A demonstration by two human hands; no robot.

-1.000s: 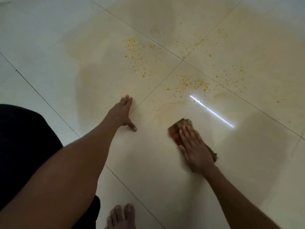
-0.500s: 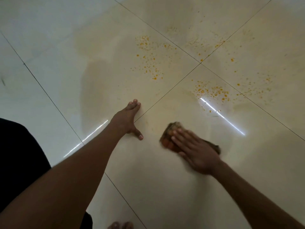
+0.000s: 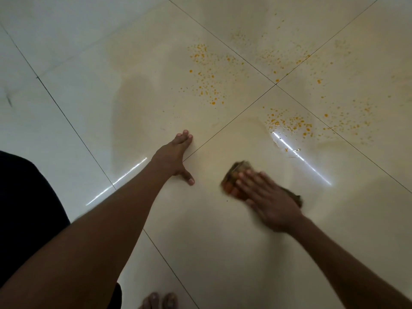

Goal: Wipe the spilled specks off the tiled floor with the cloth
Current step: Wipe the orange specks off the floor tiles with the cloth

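Head view: glossy cream tiled floor (image 3: 84, 90), orange specks (image 3: 207, 83) far. Left hand (image 3: 172, 158) flat, fingers together, thumb apart. Right hand (image 3: 270, 202) flat, fingers slightly spread, pressing brown cloth (image 3: 236, 175).

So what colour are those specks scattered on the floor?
Orange-yellow specks, seen in the head view, on pale cream tiles.

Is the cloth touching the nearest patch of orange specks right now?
Apart. The head view shows bare tile between the cloth under the right hand and the nearest patch of orange specks.
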